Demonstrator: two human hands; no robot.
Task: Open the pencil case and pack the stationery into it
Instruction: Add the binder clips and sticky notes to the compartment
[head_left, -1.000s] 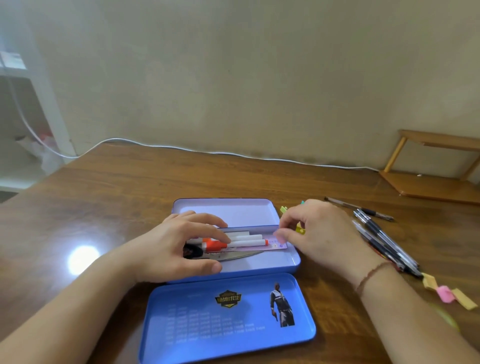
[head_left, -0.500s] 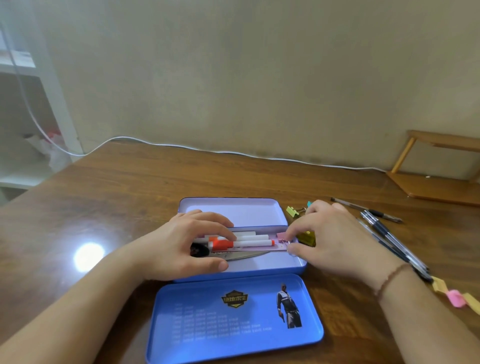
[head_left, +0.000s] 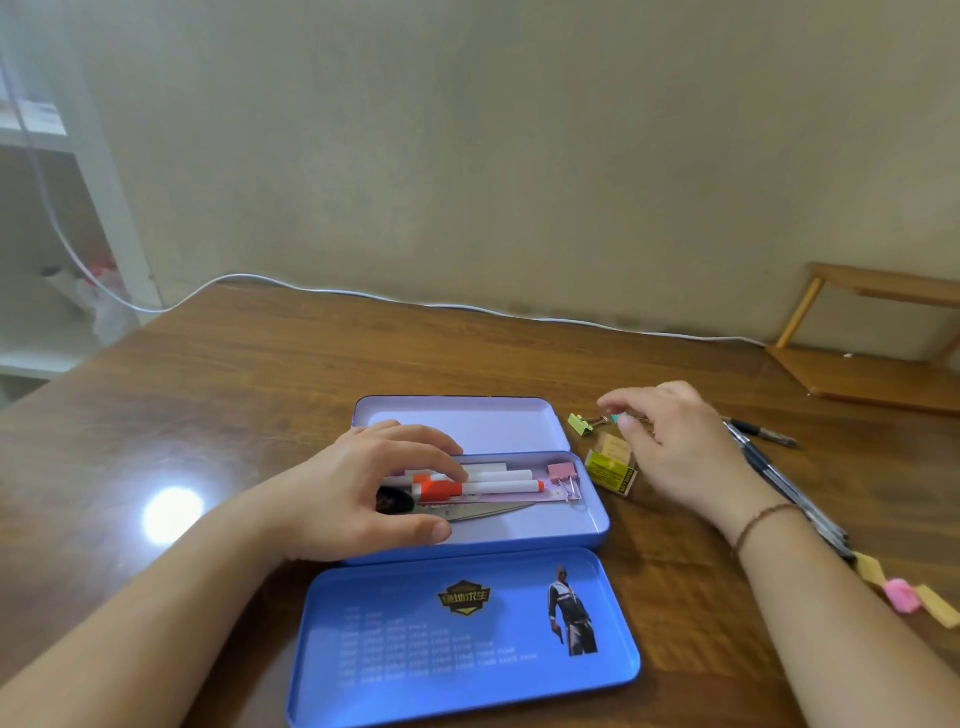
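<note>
The blue tin pencil case (head_left: 597, 526) lies open mid-table, its lid (head_left: 467, 639) lying in front of it and a pale inner tray (head_left: 467, 421) behind. Inside are white markers (head_left: 498, 487), one with an orange cap, scissors (head_left: 485, 512) and a pink binder clip (head_left: 562, 472). My left hand (head_left: 353, 493) rests on the case's left end, fingers over the markers, thumb at the front wall. My right hand (head_left: 680, 447) hovers right of the case, holding nothing, its fingertips above a green binder clip (head_left: 580, 423) and a teal clip (head_left: 614, 419). A yellow-green eraser box (head_left: 610, 470) lies beside the case.
Several dark pens (head_left: 769, 467) lie on the wooden table under and beyond my right wrist. Yellow and pink sticky tabs (head_left: 904, 597) sit near the right edge. A wooden stand (head_left: 872, 374) is at the back right, and a white cable (head_left: 415, 301) runs along the wall.
My right hand left the pink binder clip in the case's right end and drew back right, above the clips on the table. The left hand stayed on the case.
</note>
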